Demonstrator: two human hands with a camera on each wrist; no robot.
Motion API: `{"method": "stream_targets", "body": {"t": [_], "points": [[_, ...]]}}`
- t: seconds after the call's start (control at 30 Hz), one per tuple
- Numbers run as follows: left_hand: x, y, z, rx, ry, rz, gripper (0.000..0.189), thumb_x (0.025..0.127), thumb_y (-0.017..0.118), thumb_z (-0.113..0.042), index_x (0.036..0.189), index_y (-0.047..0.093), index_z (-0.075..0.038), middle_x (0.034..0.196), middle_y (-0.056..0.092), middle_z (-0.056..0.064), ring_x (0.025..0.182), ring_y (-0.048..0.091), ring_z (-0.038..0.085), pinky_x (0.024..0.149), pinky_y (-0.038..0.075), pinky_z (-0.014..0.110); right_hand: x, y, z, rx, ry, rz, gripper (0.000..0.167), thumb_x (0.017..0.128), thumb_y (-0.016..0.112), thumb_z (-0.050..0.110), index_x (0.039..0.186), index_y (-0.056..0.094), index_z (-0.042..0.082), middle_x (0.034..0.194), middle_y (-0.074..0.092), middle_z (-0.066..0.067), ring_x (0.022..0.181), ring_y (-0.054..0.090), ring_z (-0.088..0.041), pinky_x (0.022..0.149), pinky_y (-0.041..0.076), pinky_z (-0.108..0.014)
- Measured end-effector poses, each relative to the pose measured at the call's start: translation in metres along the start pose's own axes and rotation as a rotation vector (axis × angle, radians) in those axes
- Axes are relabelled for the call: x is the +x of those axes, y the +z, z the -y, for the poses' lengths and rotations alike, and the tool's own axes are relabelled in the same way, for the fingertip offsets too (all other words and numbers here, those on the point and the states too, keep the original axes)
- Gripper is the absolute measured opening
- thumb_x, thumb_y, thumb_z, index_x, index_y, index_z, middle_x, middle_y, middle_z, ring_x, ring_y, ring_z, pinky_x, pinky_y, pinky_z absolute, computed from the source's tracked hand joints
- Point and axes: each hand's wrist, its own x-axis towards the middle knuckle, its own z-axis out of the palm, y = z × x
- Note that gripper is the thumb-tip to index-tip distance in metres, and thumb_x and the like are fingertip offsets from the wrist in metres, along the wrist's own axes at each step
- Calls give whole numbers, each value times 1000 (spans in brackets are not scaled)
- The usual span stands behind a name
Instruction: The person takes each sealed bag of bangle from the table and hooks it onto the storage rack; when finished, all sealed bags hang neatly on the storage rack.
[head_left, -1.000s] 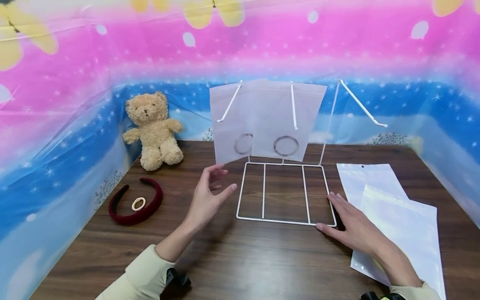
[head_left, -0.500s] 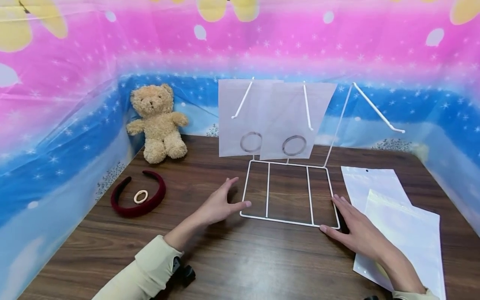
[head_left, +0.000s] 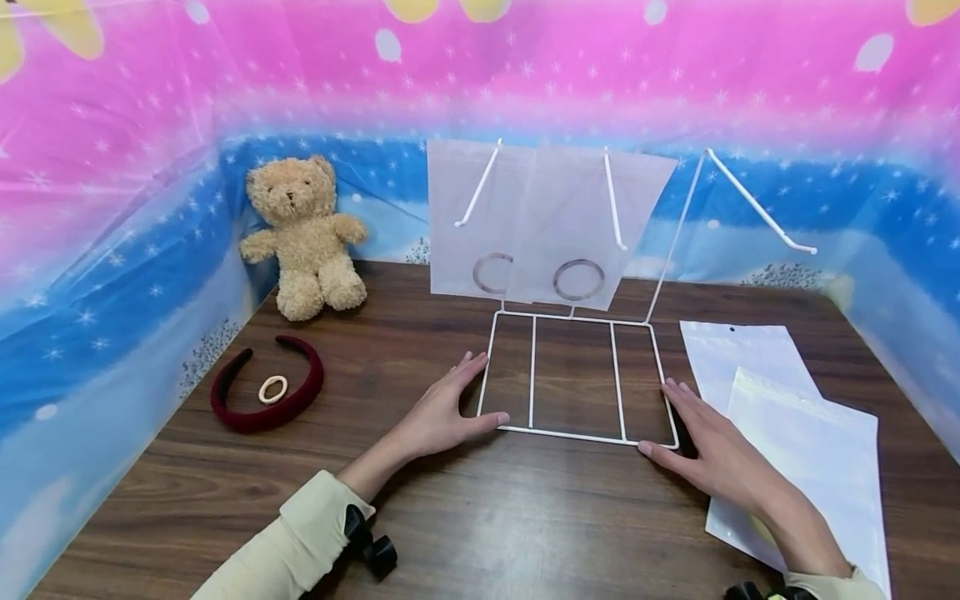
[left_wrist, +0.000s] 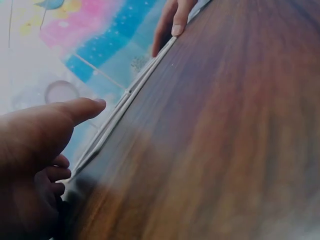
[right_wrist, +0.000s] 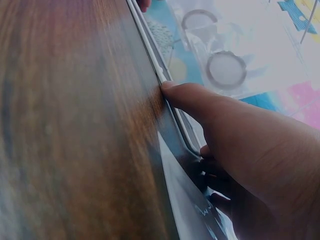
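Note:
A white wire display rack stands on the table, its flat base toward me and three hooks rising behind. Two translucent pouches hang on it: the left pouch from the left hook, the right pouch from the middle one. Each shows a thin dark ring near its bottom. My left hand lies at the base's front left corner, fingers extended along the side bar and thumb by the front bar. My right hand rests on the front right corner, thumb tip touching the front bar, fingers straight along the side.
The right hook bears nothing. Two white pouches lie overlapping under and beside my right forearm. At left are a dark red headband, a pale wooden-looking ring inside its curve, and a teddy bear against the printed cloth.
My left hand has come down and right to the rack's front left corner. The hanging pouches have swung slightly. My right hand keeps its place at the right corner.

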Motion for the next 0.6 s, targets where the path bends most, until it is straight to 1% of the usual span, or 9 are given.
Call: {"method": "stream_targets", "body": {"t": [0.23,0.33,0.43,0.6], "points": [[1,7,2,135,83,-15,90,85,72,-51,149,36,1,155,34,13,145,22,29,117,17,42,0,-1,-1,13,-3,1,98,87,60,63,157,18,10,159,20,-18,145,18,-39,104,28,-63],[0,10,1,148,97,-33,89,84,73,-49,148,38,3,154,36,14,145,23,29,117,17,43,-1,-2,-1,17,-11,2,98,88,61,62,157,18,9,160,20,-18,145,18,-38,105,28,-62],[1,11,0,140,109,-38,89,84,74,-47,147,38,3,153,36,14,145,24,30,117,17,43,-2,-3,-2,20,-9,2,98,88,61,62,157,18,8,160,20,-18,145,18,-39,105,28,-62],[2,11,0,141,110,-42,89,83,74,-48,147,39,3,153,37,14,144,25,30,117,18,44,-3,-4,1,9,3,5,98,87,60,64,157,19,8,159,21,-18,144,19,-39,105,28,-62]]}}
